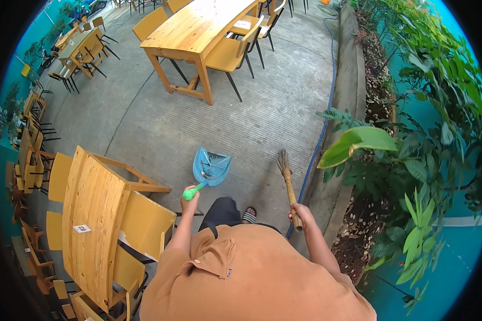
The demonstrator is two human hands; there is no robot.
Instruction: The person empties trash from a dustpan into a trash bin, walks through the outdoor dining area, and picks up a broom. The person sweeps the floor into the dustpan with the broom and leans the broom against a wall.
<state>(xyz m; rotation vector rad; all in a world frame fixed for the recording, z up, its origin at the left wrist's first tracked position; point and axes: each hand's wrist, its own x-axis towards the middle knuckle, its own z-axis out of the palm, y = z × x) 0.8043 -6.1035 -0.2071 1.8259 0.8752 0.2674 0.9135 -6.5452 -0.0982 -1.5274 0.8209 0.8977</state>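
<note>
My left hand (190, 199) grips the green handle of a blue dustpan (211, 166), which hangs over the concrete floor in front of me with some debris inside. My right hand (298, 216) is closed around the wooden shaft of a short straw broom (285, 172), bristles pointing away from me, just above the ground. The two tools are held apart, the dustpan to the left and the broom to the right. My foot in a sandal (249, 215) shows between them.
A wooden table (93, 214) with yellow chairs stands close on my left. Another wooden table (198, 27) with chairs stands ahead. A blue hose (326, 107) runs along a concrete kerb on the right, beside a bed of leafy plants (412, 160).
</note>
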